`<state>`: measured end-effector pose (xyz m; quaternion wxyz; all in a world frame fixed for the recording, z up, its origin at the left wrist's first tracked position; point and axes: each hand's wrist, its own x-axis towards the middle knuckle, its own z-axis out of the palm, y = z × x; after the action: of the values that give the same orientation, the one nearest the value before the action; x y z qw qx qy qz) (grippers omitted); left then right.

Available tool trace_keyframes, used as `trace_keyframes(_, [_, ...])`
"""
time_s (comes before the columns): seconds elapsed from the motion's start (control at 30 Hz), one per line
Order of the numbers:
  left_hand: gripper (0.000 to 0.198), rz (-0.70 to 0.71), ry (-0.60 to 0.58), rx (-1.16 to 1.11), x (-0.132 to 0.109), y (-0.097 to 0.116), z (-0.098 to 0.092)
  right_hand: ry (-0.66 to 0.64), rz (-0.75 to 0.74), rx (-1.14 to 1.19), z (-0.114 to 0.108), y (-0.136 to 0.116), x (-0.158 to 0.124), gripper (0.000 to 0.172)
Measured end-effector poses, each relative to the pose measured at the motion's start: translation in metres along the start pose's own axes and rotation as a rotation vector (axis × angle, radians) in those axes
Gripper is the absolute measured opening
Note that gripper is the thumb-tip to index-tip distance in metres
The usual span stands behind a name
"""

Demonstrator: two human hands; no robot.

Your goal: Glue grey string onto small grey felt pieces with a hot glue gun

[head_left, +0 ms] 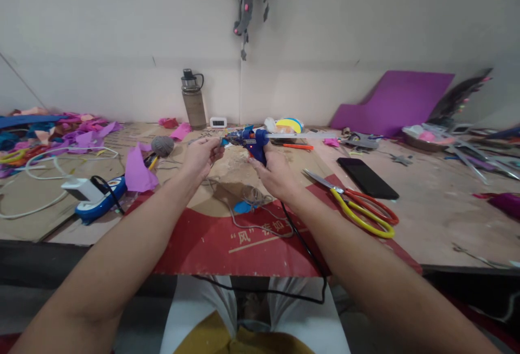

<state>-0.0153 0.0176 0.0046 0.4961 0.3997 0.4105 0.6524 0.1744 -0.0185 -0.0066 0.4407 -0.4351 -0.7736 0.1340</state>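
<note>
My right hand [277,172] is wrapped round the handle of a blue glue gun [255,140], which is lifted above the table. A long translucent glue stick [303,135] sticks out of its back end. The gun's nozzle points left, at the fingertips of my left hand [205,156]. Those fingers pinch a small blue piece [224,142], apparently felt, close to the nozzle; whether they touch I cannot tell. Below, grey yarn [260,200] lies in loose loops beside a blue felt scrap [245,207] on red and brown cardboard [190,243].
Scissors [357,205] and a black phone [368,178] lie at right. To the left are a power strip [101,200], a yarn ball [162,146] and felt scraps [140,169]. A bottle [194,105] stands by the wall. The gun's black cord [303,240] hangs over the front edge.
</note>
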Motion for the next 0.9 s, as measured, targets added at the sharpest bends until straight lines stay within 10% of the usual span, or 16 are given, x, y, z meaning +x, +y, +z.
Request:
trace_keyframes(0.53, [0.011,0.007,0.031,-0.091,0.007,0.004,-0.005,0.002,0.089,0.113,-0.001,0.000,-0.001,0.026])
trace_keyframes(0.73, [0.007,0.027,0.067,0.012,0.009,0.000,-0.007,0.078,0.361,0.438,-0.006,0.021,0.012,0.018])
trace_keyframes(0.9, [0.005,0.326,0.067,0.303,0.004,-0.004,-0.004,-0.107,0.598,0.163,-0.016,0.045,0.018,0.009])
